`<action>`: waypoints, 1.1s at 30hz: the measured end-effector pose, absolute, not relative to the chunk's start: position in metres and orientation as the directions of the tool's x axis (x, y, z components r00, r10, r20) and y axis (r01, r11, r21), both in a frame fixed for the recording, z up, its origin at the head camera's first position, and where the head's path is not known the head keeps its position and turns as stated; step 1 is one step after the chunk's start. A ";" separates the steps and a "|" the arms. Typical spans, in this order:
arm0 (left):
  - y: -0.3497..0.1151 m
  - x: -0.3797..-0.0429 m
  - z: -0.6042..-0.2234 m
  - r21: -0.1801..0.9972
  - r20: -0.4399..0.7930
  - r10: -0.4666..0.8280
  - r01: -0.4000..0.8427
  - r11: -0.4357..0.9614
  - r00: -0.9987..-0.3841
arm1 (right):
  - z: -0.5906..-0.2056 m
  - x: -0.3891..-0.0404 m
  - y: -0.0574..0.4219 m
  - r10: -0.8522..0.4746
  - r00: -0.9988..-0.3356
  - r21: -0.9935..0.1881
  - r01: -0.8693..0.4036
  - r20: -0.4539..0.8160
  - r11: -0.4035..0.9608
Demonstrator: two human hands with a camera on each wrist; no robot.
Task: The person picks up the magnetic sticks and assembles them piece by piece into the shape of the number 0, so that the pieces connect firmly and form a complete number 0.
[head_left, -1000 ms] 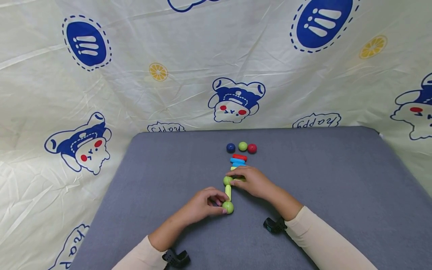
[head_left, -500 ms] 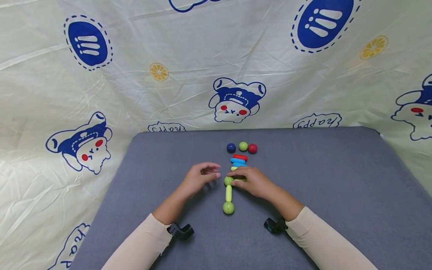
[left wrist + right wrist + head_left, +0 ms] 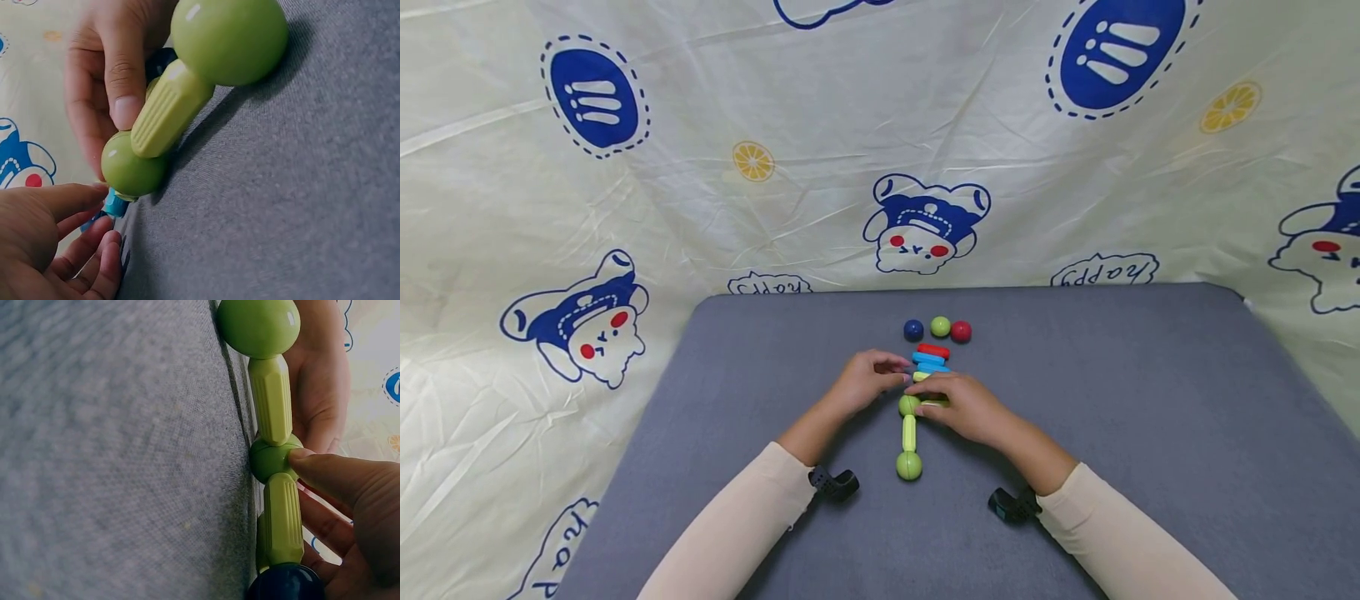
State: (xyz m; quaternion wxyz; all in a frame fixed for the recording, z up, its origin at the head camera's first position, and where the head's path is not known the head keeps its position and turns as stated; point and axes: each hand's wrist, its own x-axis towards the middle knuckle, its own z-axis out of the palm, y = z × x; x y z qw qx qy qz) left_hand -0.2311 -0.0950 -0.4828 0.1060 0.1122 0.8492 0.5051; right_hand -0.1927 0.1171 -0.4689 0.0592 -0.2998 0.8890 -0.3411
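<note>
Two green balls joined by a yellow-green ridged rod (image 3: 909, 433) lie on the table. My right hand (image 3: 964, 406) pinches the farther green ball (image 3: 270, 459), its thumb pressed to the side. From that ball a second ridged rod (image 3: 282, 519) runs to a dark blue ball (image 3: 287, 584), which the right hand hides in the head view. The nearer green ball (image 3: 908, 466) is untouched. My left hand (image 3: 871, 382) hovers left of the right fingertips, thumb and fingers apart, with nothing between them. Its fingertips are close to a loose yellow-green rod (image 3: 921, 377).
Beyond the hands lie two light blue rods (image 3: 929, 358) and a red rod (image 3: 933, 351). Farther back sit a loose dark blue ball (image 3: 913, 330), a green ball (image 3: 940, 326) and a red ball (image 3: 961, 331). A printed cloth (image 3: 820, 208) hangs behind the grey table (image 3: 1112, 375).
My left hand has left the nearer green ball and moved away from me, then right toward the loose rods. The right hand keeps its hold on the farther ball.
</note>
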 end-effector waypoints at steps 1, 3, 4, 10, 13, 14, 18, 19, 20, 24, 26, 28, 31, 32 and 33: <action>-0.094 -0.232 -0.483 0.870 -0.054 0.301 0.103 0.482 -0.952 | -0.469 -0.193 0.117 -0.575 -0.812 -0.641 -0.495 0.102 0.586; -0.092 -0.233 -0.484 0.848 -0.030 0.307 0.139 0.511 -0.951 | -0.469 -0.193 0.117 -0.574 -0.812 -0.642 -0.496 0.105 0.585; -0.091 -0.234 -0.485 0.839 -0.019 0.312 0.154 0.521 -0.950 | -0.470 -0.193 0.116 -0.575 -0.811 -0.641 -0.498 0.107 0.584; -0.088 -0.235 -0.485 0.811 0.003 0.322 0.191 0.553 -0.947 | -0.470 -0.193 0.117 -0.580 -0.807 -0.639 -0.506 0.113 0.579; -0.086 -0.236 -0.484 0.797 0.002 0.325 0.197 0.570 -0.946 | -0.469 -0.193 0.117 -0.581 -0.806 -0.645 -0.506 0.115 0.573; -0.086 -0.236 -0.484 0.793 -0.001 0.322 0.196 0.577 -0.947 | -0.469 -0.193 0.117 -0.581 -0.806 -0.645 -0.506 0.116 0.573; -0.085 -0.236 -0.484 0.773 -0.014 0.310 0.187 0.607 -0.950 | -0.468 -0.193 0.117 -0.579 -0.808 -0.645 -0.501 0.110 0.577; -0.085 -0.237 -0.484 0.770 -0.015 0.310 0.187 0.610 -0.951 | -0.467 -0.193 0.117 -0.578 -0.809 -0.646 -0.498 0.107 0.579; -0.084 -0.237 -0.483 0.767 -0.017 0.309 0.186 0.614 -0.951 | -0.467 -0.193 0.117 -0.577 -0.810 -0.646 -0.496 0.104 0.580; -0.084 -0.237 -0.482 0.764 -0.010 0.315 0.196 0.615 -0.949 | -0.466 -0.192 0.117 -0.577 -0.811 -0.647 -0.493 0.097 0.583; -0.083 -0.237 -0.483 0.760 -0.003 0.316 0.203 0.618 -0.949 | -0.466 -0.192 0.117 -0.578 -0.811 -0.649 -0.492 0.097 0.581; -0.083 -0.237 -0.484 0.756 0.004 0.315 0.209 0.621 -0.949 | -0.466 -0.192 0.117 -0.578 -0.810 -0.650 -0.493 0.099 0.579; -0.082 -0.238 -0.485 0.751 0.008 0.311 0.212 0.626 -0.950 | -0.466 -0.191 0.117 -0.578 -0.810 -0.650 -0.493 0.101 0.578; -0.082 -0.238 -0.485 0.751 0.010 0.311 0.213 0.625 -0.950 | -0.465 -0.191 0.117 -0.578 -0.810 -0.650 -0.494 0.102 0.577; -0.082 -0.238 -0.485 0.753 0.011 0.311 0.213 0.623 -0.950 | -0.465 -0.191 0.117 -0.578 -0.810 -0.650 -0.495 0.103 0.577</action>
